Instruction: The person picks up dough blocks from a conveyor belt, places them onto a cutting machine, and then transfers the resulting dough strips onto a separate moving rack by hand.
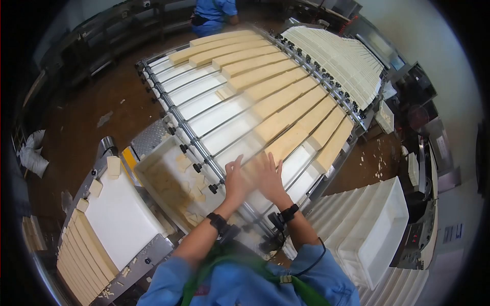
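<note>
Long rows of stacked pale-yellow slabs (282, 99) lie in lanes between thin metal rods on a white conveyor (219, 127). My right hand (268, 176) has its fingers spread at the near end of one slab row (287, 143), over the conveyor's near part. Close by on its left, my left hand (237, 179) is raised above the white surface with fingers apart and nothing visible in it. The area between both hands is somewhat blurred. Each wrist wears a black band.
A white bin (168, 176) with broken pieces sits below left of the conveyor. Further left, a white surface (125, 219) bears more slab rows. Stacked white trays (375, 229) stand at the right. A person in blue (213, 15) is beyond the far end.
</note>
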A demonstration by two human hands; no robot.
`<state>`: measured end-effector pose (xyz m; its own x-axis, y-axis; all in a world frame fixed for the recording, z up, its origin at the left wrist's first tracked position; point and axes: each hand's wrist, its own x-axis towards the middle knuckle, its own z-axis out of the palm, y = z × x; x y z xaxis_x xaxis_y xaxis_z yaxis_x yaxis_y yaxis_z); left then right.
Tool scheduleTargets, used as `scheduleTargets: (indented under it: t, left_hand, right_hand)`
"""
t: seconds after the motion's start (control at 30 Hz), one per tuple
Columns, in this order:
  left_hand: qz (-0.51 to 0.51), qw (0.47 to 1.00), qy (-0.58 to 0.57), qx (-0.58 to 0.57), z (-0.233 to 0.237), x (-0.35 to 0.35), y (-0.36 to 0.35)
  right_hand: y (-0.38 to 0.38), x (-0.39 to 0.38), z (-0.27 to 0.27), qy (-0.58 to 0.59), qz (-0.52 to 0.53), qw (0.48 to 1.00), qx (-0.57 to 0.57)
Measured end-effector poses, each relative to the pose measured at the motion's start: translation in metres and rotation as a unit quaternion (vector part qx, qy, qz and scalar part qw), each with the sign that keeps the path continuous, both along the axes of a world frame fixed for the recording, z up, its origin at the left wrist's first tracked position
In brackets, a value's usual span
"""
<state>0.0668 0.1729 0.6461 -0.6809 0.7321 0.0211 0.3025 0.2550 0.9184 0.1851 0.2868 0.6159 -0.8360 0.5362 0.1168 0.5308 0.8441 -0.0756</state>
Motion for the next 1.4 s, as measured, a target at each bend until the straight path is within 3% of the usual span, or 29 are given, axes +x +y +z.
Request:
scheduleTargets:
  t: [0.1, 0.17, 0.23, 0.3, 0.4, 0.47, 0.57, 0.63, 0.7, 0.73, 0.8, 1.0, 1.07, 1.17, 1.27, 1.3, 1.37, 1.4]
  left_hand:
    - [-0.007, 0.998, -0.059, 0.03, 0.034, -0.023, -0.055]
    - [0.039, 0.99, 0.074, 0.111, 0.025, -0.045, -0.115]
    - [0.115, 0.965, 0.234, 0.025, 0.023, -0.07, -0.184]
    - [0.186, 0.959, 0.212, 0.008, -0.003, -0.097, -0.264]
    - [0.333, 0.918, 0.206, -0.051, -0.043, -0.12, -0.384]
    - [0.527, 0.786, 0.234, -0.225, -0.05, -0.113, -0.465]
    - [0.672, 0.672, 0.171, -0.259, -0.073, -0.102, -0.564]
    - [0.704, 0.615, 0.124, -0.333, -0.106, -0.096, -0.611]
    - [0.703, 0.647, 0.047, -0.291, -0.079, -0.1, -0.63]
    - [0.717, 0.63, 0.039, -0.294, -0.078, -0.104, -0.64]
    - [0.673, 0.718, 0.033, -0.176, -0.078, -0.109, -0.651]
    - [0.658, 0.723, 0.044, -0.207, -0.068, -0.12, -0.643]
    - [0.654, 0.723, 0.007, -0.221, -0.063, -0.126, -0.641]
    - [0.649, 0.717, -0.009, -0.254, -0.064, -0.131, -0.637]
    - [0.649, 0.709, -0.025, -0.275, -0.062, -0.136, -0.63]
    - [0.646, 0.707, -0.033, -0.287, -0.061, -0.138, -0.628]
    - [0.639, 0.71, -0.012, -0.296, -0.063, -0.141, -0.625]
    - [0.635, 0.709, 0.007, -0.307, -0.063, -0.143, -0.623]
  right_hand:
    - [-0.003, -0.002, 0.008, -0.033, -0.018, 0.997, 0.062]
    - [-0.013, -0.007, 0.014, -0.038, -0.033, 0.996, 0.08]
    - [-0.024, -0.017, 0.023, -0.092, -0.125, 0.987, 0.045]
    - [-0.047, -0.046, 0.035, -0.109, -0.126, 0.984, 0.066]
    - [-0.134, -0.13, 0.081, -0.002, -0.005, 0.999, 0.04]
    - [-0.201, -0.192, 0.074, 0.029, 0.115, 0.993, -0.014]
    - [-0.325, -0.278, 0.057, 0.074, 0.325, 0.937, -0.099]
    - [-0.395, -0.33, 0.041, 0.06, 0.42, 0.881, -0.211]
    - [-0.463, -0.383, 0.019, 0.053, 0.478, 0.841, -0.246]
    - [-0.494, -0.41, 0.001, 0.054, 0.494, 0.832, -0.247]
    - [-0.546, -0.455, -0.019, 0.052, 0.512, 0.821, -0.246]
    - [-0.646, -0.552, -0.046, 0.125, 0.555, 0.801, -0.183]
    - [-0.662, -0.568, -0.058, 0.035, 0.533, 0.839, -0.1]
    - [-0.678, -0.573, -0.06, 0.023, 0.482, 0.873, -0.07]
    - [-0.668, -0.568, -0.065, 0.049, 0.528, 0.847, -0.04]
    - [-0.658, -0.566, -0.07, 0.048, 0.524, 0.85, -0.038]
    - [-0.633, -0.564, -0.08, 0.01, 0.504, 0.85, -0.149]
    - [-0.61, -0.556, -0.077, 0.025, 0.491, 0.86, -0.135]
